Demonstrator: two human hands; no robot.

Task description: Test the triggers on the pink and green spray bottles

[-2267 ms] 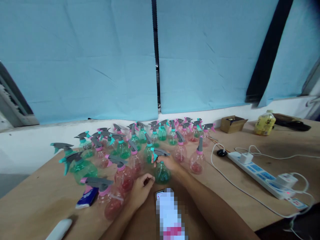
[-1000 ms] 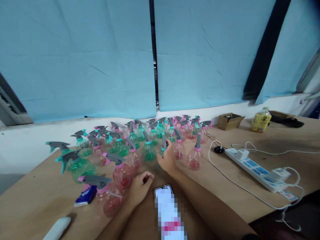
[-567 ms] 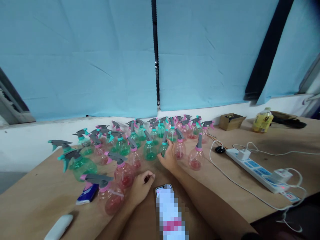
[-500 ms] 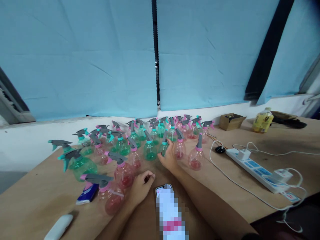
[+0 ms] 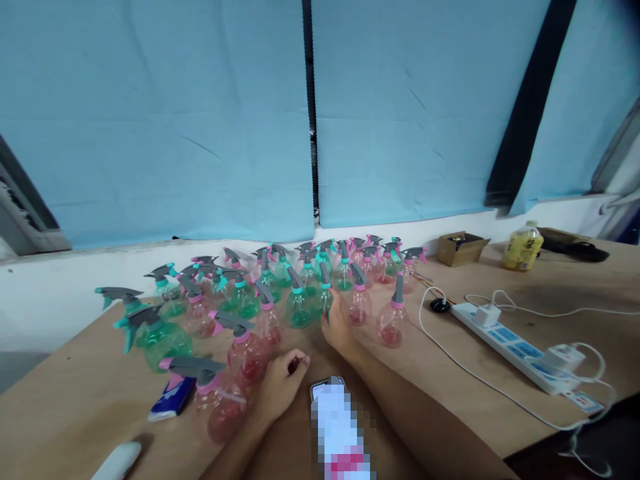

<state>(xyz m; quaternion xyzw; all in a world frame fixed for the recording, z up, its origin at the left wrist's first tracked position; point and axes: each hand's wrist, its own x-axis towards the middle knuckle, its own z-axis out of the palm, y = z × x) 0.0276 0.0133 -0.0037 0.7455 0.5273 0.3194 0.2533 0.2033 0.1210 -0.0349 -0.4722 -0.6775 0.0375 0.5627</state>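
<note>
Several small spray bottles, green and pink with grey triggers, stand crowded on the wooden table. My right hand reaches into the front of the group, its fingers curled around the base of a green spray bottle that stands upright between a green bottle and a pink bottle. My left hand rests on the table in a loose fist beside a pink bottle. A dark spot shows between its thumb and forefinger; I cannot make out what it is.
A phone lies between my forearms. A blue packet and a white object lie at the front left. A power strip with plugs and cables runs along the right. A cardboard box and a yellow bottle stand far right.
My right hand carried the green bottle away from me and set it among the other bottles. The left hand has stayed in place.
</note>
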